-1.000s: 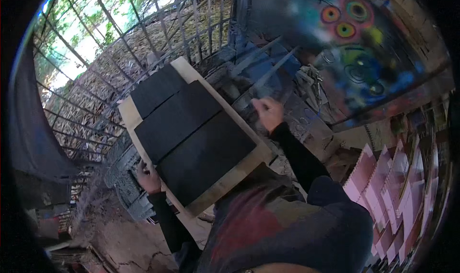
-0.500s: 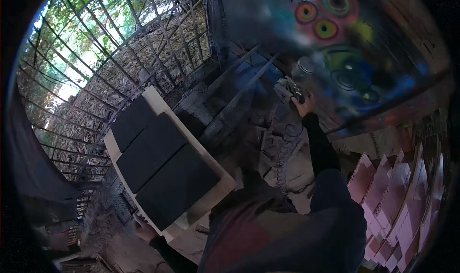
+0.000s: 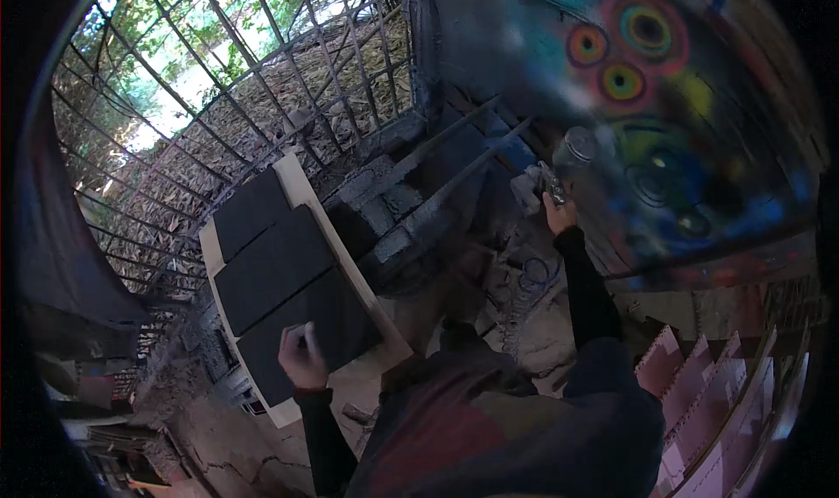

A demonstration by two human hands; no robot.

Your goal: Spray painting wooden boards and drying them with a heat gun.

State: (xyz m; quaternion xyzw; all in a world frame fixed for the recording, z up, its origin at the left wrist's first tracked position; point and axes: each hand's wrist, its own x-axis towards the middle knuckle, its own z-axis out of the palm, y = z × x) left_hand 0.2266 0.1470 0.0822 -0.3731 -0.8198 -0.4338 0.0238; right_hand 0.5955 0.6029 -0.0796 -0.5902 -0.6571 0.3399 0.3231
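Note:
Three dark rectangular panels (image 3: 275, 281) lie on a pale wooden board (image 3: 348, 266) at the left. My left hand (image 3: 301, 356) is raised over the front panel, fingers curled; what they hold, if anything, is unclear. My right hand (image 3: 559, 211) grips a metal spray gun (image 3: 552, 183) at the right, beside the painted wall. A clear cup with a lid (image 3: 574, 153) is on top of the gun. A coiled hose (image 3: 535, 279) hangs below it.
A barred opening (image 3: 240, 69) shows leaves and dry litter outside. A spray-painted wall (image 3: 673, 104) rises at the right, above pink toothed sheets (image 3: 703, 380) in a row. Grimy blocks and bars (image 3: 393, 201) are behind the board; a dark cloth (image 3: 61, 271) hangs at the left.
My right hand has moved right from beside the board and taken hold of the spray gun. My left hand has left the board's left edge and risen over the front panel.

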